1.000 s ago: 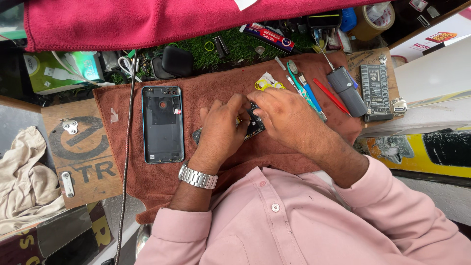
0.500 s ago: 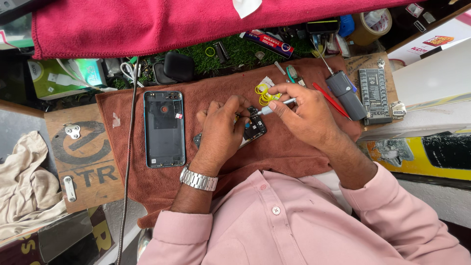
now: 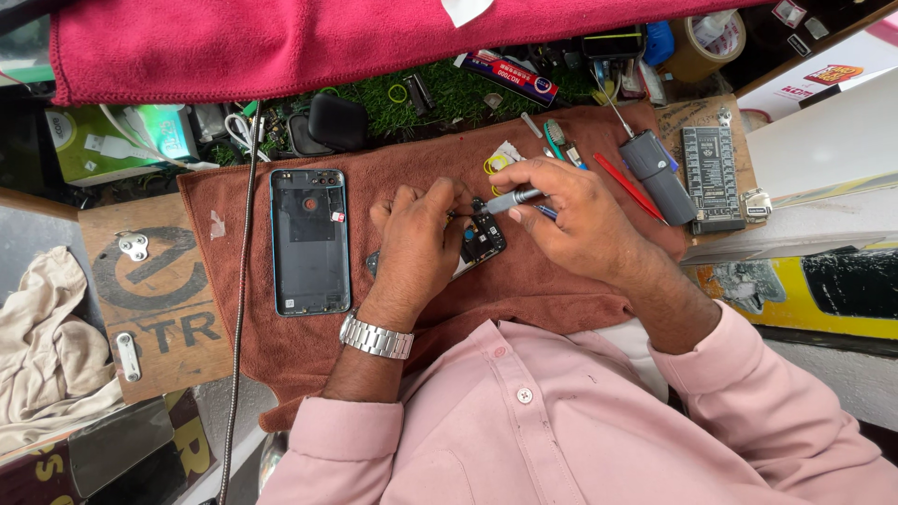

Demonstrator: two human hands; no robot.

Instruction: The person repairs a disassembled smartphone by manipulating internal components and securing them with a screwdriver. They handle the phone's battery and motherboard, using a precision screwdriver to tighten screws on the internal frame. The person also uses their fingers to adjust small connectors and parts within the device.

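Note:
On a brown towel (image 3: 561,290) lies an opened phone body (image 3: 482,238), mostly hidden under my hands. My left hand (image 3: 416,243) presses down on it, fingers curled at its upper edge. My right hand (image 3: 571,210) grips a slim grey screwdriver (image 3: 513,198), its tip pointing left at the phone's top corner. A dark phone back cover (image 3: 310,241) with a blue rim lies flat to the left of my left hand. A metal watch (image 3: 376,337) sits on my left wrist.
A grey tool (image 3: 658,175), red and blue pens (image 3: 629,187) and a dark board (image 3: 711,176) lie right of my right hand. Yellow rings (image 3: 495,165) rest above it. Green turf (image 3: 449,93) with small items and a red cloth (image 3: 327,42) line the back. A metal cable (image 3: 238,309) hangs left.
My right hand picked up the grey screwdriver from the tools on the right and brought its tip to the phone's top corner. The left hand stayed on the phone.

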